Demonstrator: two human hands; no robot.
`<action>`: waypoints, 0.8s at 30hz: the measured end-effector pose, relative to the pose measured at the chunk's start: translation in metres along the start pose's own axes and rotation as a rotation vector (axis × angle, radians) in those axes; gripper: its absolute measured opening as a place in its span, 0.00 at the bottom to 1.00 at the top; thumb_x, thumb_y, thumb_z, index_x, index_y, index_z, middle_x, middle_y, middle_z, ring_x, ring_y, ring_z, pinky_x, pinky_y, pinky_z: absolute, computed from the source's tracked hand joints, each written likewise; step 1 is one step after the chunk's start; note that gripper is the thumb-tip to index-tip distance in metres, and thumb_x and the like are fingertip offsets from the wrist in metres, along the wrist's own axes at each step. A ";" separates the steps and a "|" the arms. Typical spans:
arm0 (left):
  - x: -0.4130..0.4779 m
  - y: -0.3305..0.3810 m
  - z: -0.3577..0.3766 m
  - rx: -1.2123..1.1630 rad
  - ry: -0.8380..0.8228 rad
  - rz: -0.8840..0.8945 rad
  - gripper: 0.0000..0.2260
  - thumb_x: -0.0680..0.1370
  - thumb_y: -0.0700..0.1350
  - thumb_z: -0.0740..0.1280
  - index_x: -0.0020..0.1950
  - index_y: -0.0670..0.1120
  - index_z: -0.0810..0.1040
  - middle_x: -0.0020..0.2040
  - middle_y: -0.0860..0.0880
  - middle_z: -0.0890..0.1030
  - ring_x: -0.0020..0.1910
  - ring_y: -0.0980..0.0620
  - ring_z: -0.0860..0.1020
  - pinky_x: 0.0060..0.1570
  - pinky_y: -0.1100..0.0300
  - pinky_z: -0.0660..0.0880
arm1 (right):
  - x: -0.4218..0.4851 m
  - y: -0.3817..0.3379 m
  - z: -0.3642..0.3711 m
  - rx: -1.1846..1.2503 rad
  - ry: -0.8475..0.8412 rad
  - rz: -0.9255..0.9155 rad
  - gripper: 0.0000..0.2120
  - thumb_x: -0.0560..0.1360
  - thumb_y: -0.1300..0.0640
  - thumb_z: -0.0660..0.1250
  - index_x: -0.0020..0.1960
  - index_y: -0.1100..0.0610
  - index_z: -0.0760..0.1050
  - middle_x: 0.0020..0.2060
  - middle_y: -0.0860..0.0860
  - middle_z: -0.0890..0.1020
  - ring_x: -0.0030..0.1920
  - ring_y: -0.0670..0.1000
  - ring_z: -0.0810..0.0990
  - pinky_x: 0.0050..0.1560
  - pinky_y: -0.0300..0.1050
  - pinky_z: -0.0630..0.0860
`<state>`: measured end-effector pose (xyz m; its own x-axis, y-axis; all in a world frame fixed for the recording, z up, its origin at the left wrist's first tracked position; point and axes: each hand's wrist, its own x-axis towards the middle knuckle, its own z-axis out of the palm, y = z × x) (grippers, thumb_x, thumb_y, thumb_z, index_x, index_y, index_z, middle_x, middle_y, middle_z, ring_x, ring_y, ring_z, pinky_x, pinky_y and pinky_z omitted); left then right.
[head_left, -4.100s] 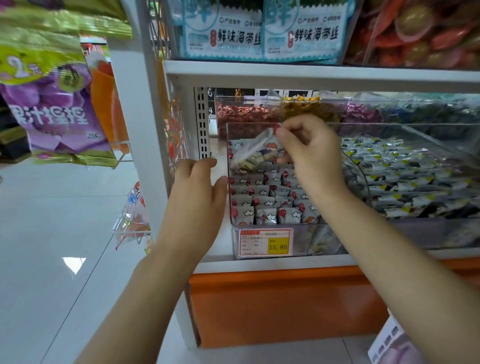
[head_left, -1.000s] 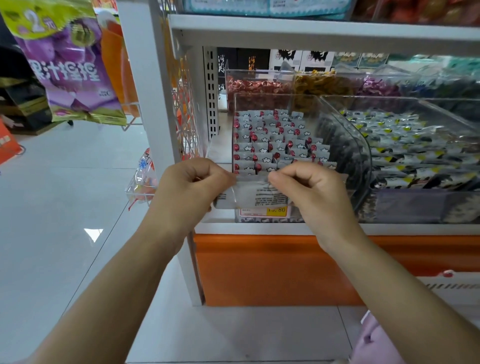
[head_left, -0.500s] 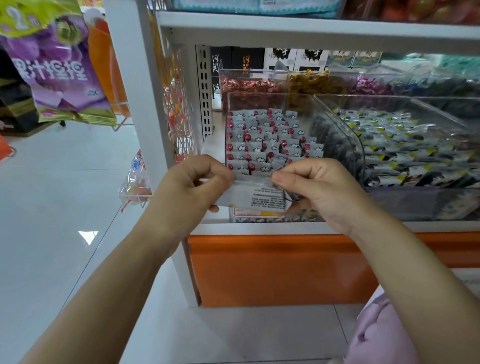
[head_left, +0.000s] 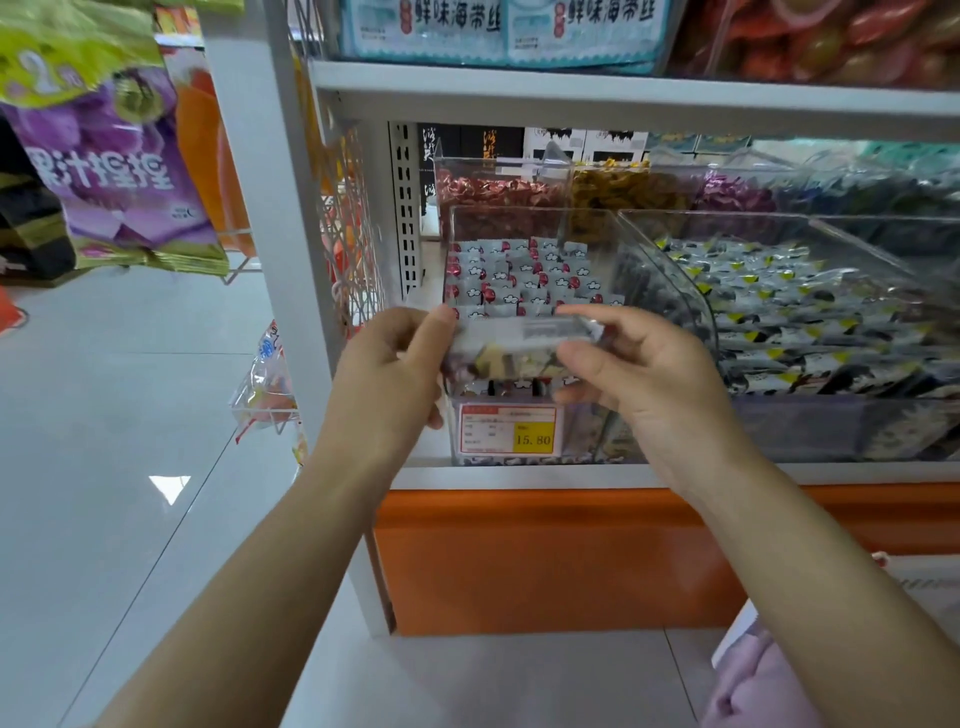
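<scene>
Crinkled glossy plastic film on snack packet (head_left: 519, 345). Clear, smooth hard plastic for bin (head_left: 524, 224). Matt white painted metal on shelf (head_left: 571, 98). Paper-looking price label (head_left: 508, 429). Polished, reflective tile on floor (head_left: 104, 441).

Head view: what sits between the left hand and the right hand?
A small snack packet spans the gap, its ends pinched by the left hand and the right hand. The head view shows it.
</scene>
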<state>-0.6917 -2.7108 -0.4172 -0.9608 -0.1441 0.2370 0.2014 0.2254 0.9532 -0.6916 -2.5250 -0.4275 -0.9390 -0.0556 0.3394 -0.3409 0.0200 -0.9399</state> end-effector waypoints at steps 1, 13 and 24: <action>0.004 0.002 0.001 0.116 0.047 0.104 0.10 0.79 0.51 0.61 0.41 0.50 0.76 0.32 0.59 0.78 0.35 0.61 0.76 0.34 0.69 0.71 | 0.002 -0.001 -0.003 0.000 0.070 -0.004 0.13 0.69 0.57 0.72 0.53 0.48 0.79 0.40 0.45 0.84 0.40 0.50 0.84 0.42 0.46 0.82; 0.033 -0.052 0.007 0.655 -0.336 0.133 0.38 0.73 0.67 0.45 0.77 0.50 0.44 0.78 0.48 0.48 0.76 0.50 0.46 0.74 0.51 0.45 | 0.107 0.000 0.021 -0.461 0.289 -0.139 0.14 0.73 0.59 0.70 0.55 0.62 0.73 0.51 0.55 0.79 0.49 0.55 0.80 0.49 0.49 0.79; 0.036 -0.046 0.008 0.490 -0.355 0.163 0.38 0.71 0.68 0.48 0.77 0.51 0.46 0.77 0.48 0.55 0.75 0.49 0.53 0.73 0.49 0.53 | 0.152 0.013 0.042 -1.065 -0.371 -0.191 0.11 0.74 0.52 0.68 0.47 0.60 0.79 0.42 0.53 0.79 0.45 0.53 0.74 0.46 0.47 0.70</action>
<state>-0.7368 -2.7183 -0.4540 -0.9468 0.2394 0.2152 0.3207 0.6451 0.6935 -0.8368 -2.5752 -0.3896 -0.8565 -0.4368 0.2749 -0.5085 0.8055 -0.3044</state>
